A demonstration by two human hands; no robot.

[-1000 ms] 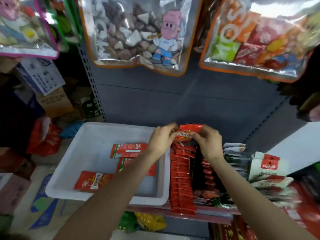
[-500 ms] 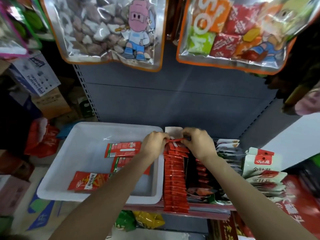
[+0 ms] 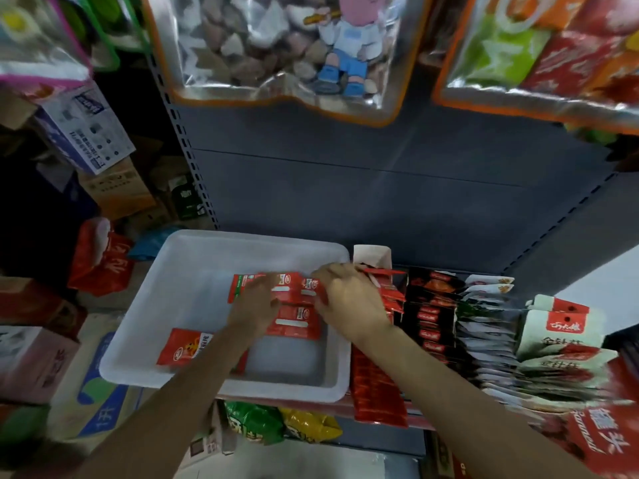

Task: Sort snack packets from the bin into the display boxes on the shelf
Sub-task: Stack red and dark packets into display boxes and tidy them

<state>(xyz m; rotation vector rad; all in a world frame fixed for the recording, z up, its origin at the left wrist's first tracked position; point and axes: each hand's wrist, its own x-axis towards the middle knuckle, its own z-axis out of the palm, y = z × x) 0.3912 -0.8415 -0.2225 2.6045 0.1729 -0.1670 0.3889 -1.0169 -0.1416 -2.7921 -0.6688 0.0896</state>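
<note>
Mostly the red display box [image 3: 378,385] is sitting full at the shelf's front edge; four or so packets [image 3: 294,307] are lying in the bin [image 3: 193,299]. Left hand [image 3: 254,307] and right hand [image 3: 352,299] are reaching there, fingers too blurred to tell.

Shelf [image 3: 380,406] under white bin [image 3: 242,250], display boxes [image 3: 371,257].

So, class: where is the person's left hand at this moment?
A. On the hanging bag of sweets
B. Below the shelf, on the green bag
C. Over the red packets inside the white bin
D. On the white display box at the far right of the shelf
C: the left hand lies over the red packets inside the white bin.
</note>
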